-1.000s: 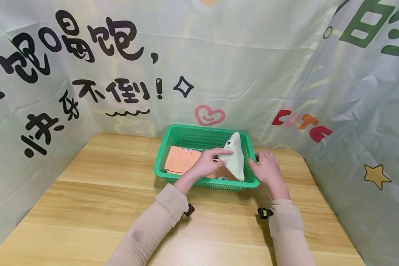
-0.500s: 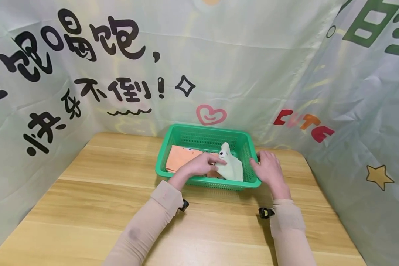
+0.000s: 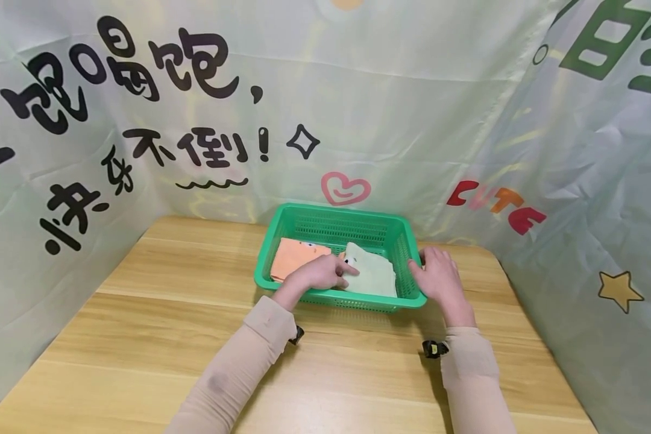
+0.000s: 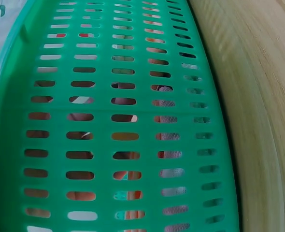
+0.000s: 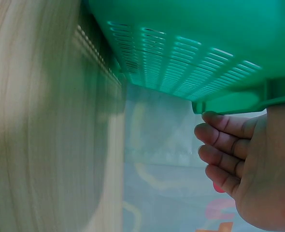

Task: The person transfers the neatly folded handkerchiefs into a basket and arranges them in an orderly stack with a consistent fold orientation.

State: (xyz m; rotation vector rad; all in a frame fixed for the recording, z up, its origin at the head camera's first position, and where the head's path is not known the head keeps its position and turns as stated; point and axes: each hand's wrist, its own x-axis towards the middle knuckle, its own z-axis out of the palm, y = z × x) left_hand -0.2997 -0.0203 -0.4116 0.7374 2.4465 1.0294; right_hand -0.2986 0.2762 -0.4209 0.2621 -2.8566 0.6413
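Note:
Inside the green plastic basket (image 3: 339, 208) lies a pale green folded small towel (image 3: 371, 274) with a printed face near its left edge. My left hand (image 3: 320, 272) reaches over the front rim and pinches that left edge, with index finger over the towel and thumb below it. To its left sits an orange folded towel (image 3: 295, 256), partly behind the hand. At the basket's right end my right hand (image 3: 439, 274) grips the rim; in the right wrist view its curled fingers (image 5: 222, 140) show under the rim. The slotted basket wall (image 4: 99, 111) hides most of the left hand in the left wrist view.
The basket stands at the back of the wooden table (image 3: 195, 325), near a white printed curtain (image 3: 412, 120). Fabric also hangs along both sides. A small black device (image 3: 434, 348) is strapped at the right wrist, another (image 3: 297, 335) at the left.
The pale green towel has gone from standing tilted at the right end to lying low in the basket. My left hand has moved down and left with its edge; my right hand stays on the rim.

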